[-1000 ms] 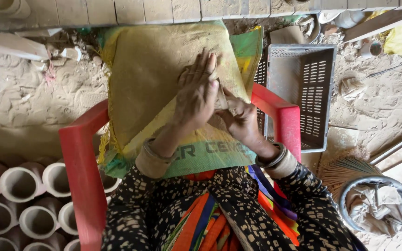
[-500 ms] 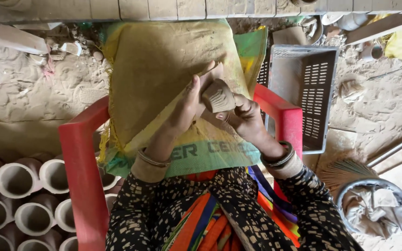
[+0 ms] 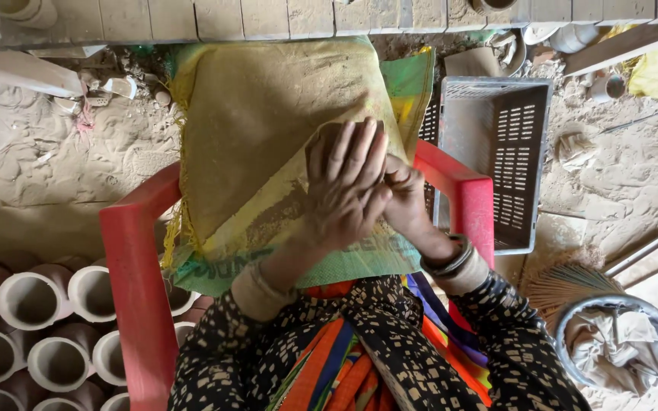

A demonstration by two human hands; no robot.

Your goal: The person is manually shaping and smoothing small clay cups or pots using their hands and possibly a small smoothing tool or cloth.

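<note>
The sack (image 3: 268, 129) spread over my lap is the biggest thing here, a dusty woven bag, yellow-tan with a green band along its near edge, and I place everything else by it. Under it the red plastic chair (image 3: 135, 266) frames both its sides, one arm to its left, one to its right. To the right of the sack, just past the chair arm, a grey slotted crate (image 3: 496, 137) sits on the sandy ground. Left of the sack and nearer me, pale clay cups (image 3: 32, 301) lie stacked on their sides with their mouths toward me. To the right of the sack and nearer me sits a round metal basin (image 3: 617, 346) with crumpled cloth in it, touching a fan of thin sticks.

Above the middle of the sack my left hand (image 3: 348, 186) lies flat, fingers together and stretched out, pressed over a small clay piece (image 3: 321, 141). Only a brown, smooth, rounded bit of it shows past my fingertips at the upper left; its full shape is hidden. My right hand (image 3: 405, 194) is curled in from the right, against the left palm, fingers bent; I cannot tell how much of the clay it clasps. The two hands are closed together on the piece.
</note>
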